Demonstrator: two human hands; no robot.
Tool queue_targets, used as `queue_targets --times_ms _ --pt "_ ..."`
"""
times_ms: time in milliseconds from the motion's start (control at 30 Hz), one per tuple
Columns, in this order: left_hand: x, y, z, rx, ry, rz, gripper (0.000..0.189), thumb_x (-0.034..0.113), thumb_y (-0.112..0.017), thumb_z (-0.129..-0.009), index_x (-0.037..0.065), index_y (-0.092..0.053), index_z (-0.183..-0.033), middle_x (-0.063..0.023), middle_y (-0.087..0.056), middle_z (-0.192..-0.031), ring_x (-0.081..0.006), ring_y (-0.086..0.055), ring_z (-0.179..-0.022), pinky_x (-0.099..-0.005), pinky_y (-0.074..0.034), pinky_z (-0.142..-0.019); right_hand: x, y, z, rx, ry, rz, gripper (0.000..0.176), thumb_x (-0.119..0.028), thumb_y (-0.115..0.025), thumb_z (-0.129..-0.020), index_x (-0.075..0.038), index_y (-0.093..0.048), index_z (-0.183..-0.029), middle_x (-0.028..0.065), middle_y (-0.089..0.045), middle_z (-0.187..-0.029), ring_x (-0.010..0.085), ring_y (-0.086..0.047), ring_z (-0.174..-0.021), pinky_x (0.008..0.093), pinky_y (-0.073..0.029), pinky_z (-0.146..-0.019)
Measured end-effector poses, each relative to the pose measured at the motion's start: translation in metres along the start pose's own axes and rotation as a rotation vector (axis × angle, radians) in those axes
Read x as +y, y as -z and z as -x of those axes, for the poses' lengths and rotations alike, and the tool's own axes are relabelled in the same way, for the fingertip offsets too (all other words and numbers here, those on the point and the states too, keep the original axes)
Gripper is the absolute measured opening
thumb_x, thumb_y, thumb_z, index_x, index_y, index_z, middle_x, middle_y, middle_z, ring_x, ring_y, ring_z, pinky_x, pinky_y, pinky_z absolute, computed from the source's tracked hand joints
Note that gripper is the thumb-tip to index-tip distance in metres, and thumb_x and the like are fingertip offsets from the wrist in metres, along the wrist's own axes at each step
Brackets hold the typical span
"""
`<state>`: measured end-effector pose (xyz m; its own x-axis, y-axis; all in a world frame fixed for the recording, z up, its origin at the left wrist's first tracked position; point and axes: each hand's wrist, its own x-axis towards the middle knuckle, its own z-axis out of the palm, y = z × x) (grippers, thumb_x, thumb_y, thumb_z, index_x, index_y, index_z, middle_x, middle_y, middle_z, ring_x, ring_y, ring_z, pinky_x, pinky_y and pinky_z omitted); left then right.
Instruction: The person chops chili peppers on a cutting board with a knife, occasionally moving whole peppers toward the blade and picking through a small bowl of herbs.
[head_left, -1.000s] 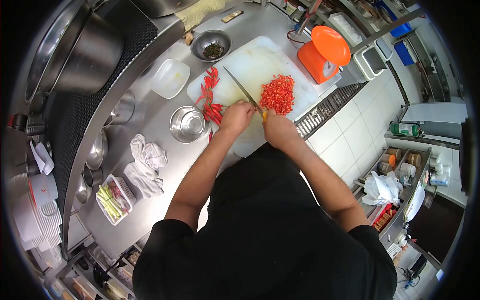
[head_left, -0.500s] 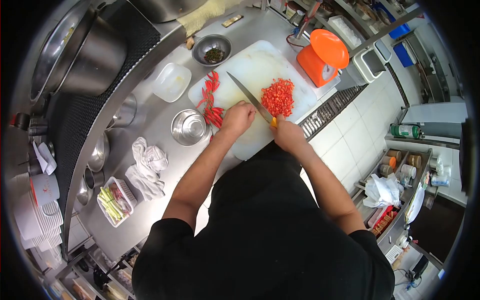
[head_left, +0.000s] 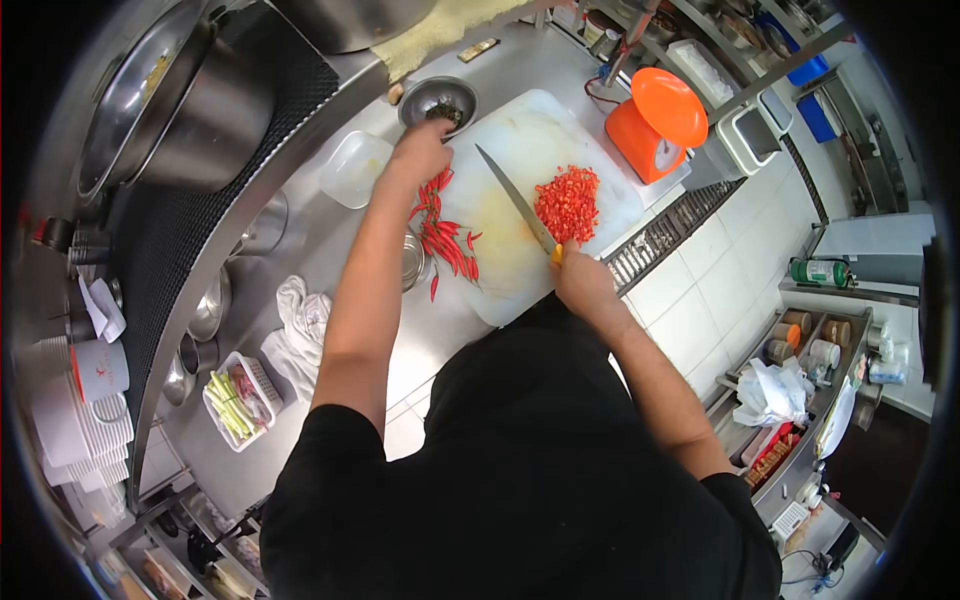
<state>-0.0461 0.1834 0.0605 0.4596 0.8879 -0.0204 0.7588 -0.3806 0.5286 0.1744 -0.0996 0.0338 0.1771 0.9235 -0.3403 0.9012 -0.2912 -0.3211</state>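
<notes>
My right hand [head_left: 585, 285] is closed around the yellow handle of a kitchen knife [head_left: 519, 203], whose blade lies low over the white cutting board [head_left: 500, 290]. Just right of the blade is a pile of chopped red chilies [head_left: 567, 204]. Whole red chilies [head_left: 448, 248] lie along the board's left edge, some off it. My left hand [head_left: 420, 153] reaches to the near rim of a steel bowl [head_left: 415, 100] with dark green bits inside. Its fingers are bunched; whatever they hold is hidden. A round metal container [head_left: 411, 260] is partly behind my left forearm.
An orange scale [head_left: 640, 135] stands beyond the board's right side. Left of the board are a white dish [head_left: 345, 175], a crumpled cloth [head_left: 300, 325] and a white basket [head_left: 262, 388] of pale green stalks. A dark grate [head_left: 680, 215] borders the tiled floor.
My left hand has moved from the middle of the board up and left to the steel bowl. My right hand keeps the knife beside the chopped chilies. The view has shifted slightly.
</notes>
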Motion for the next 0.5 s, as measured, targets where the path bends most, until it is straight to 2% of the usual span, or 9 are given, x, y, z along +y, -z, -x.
queue_targets --times_ms 100,167,267,367,467,500 --pt "0.007 -0.017 0.044 -0.127 -0.075 -0.008 0.035 0.011 -0.066 -0.085 0.008 -0.072 -0.120 -0.0171 -0.075 -0.109 -0.0349 -0.072 -0.102 -0.0429 -0.057 -0.092 -0.004 0.006 -0.003 -0.067 -0.034 -0.012 0.040 -0.032 -0.061 -0.102 0.004 -0.051 -0.117 0.0273 -0.074 -0.095 0.0431 -0.075 -0.089 0.0522 -0.059 -0.079" --pt "0.015 -0.025 0.069 -0.159 -0.134 -0.049 0.028 0.011 -0.067 -0.086 0.008 -0.074 -0.113 -0.0175 -0.074 -0.105 -0.0375 -0.071 -0.099 -0.0449 -0.056 -0.090 -0.006 0.012 -0.003 -0.088 -0.033 0.005 0.039 -0.031 -0.061 -0.102 0.004 -0.052 -0.116 0.0267 -0.074 -0.095 0.0427 -0.075 -0.089 0.0517 -0.060 -0.080" --pt "0.038 -0.025 0.100 -0.213 -0.056 -0.175 0.021 0.014 -0.069 -0.087 0.008 -0.074 -0.106 -0.0160 -0.074 -0.099 -0.0381 -0.071 -0.099 -0.0457 -0.057 -0.088 -0.007 0.014 -0.004 -0.099 -0.032 0.023 0.039 -0.031 -0.061 -0.102 0.004 -0.052 -0.116 0.0263 -0.074 -0.095 0.0424 -0.075 -0.090 0.0512 -0.060 -0.080" --pt "0.054 -0.030 0.114 -0.289 0.103 -0.287 0.017 0.017 -0.069 -0.088 0.008 -0.076 -0.101 -0.0160 -0.076 -0.099 -0.0389 -0.072 -0.097 -0.0473 -0.057 -0.087 -0.007 0.016 -0.003 -0.107 -0.038 0.018 0.039 -0.031 -0.061 -0.102 0.004 -0.052 -0.117 0.0262 -0.074 -0.096 0.0423 -0.075 -0.091 0.0510 -0.060 -0.080" --pt "0.067 -0.032 0.127 -0.292 0.159 -0.314 0.018 0.021 -0.069 -0.090 0.007 -0.077 -0.098 -0.0187 -0.076 -0.101 -0.0391 -0.073 -0.097 -0.0488 -0.058 -0.086 -0.008 0.017 -0.003 -0.116 -0.039 0.016 0.039 -0.032 -0.060 -0.103 0.004 -0.051 -0.117 0.0265 -0.074 -0.097 0.0422 -0.075 -0.091 0.0509 -0.060 -0.081" --pt "0.070 -0.033 0.129 -0.301 0.171 -0.328 0.019 0.017 -0.067 -0.090 0.005 -0.077 -0.099 -0.0196 -0.076 -0.104 -0.0391 -0.074 -0.098 -0.0488 -0.059 -0.086 -0.008 0.016 -0.003 -0.117 -0.038 0.014 0.039 -0.032 -0.060 -0.103 0.004 -0.051 -0.117 0.0265 -0.074 -0.097 0.0422 -0.075 -0.091 0.0509 -0.060 -0.081"
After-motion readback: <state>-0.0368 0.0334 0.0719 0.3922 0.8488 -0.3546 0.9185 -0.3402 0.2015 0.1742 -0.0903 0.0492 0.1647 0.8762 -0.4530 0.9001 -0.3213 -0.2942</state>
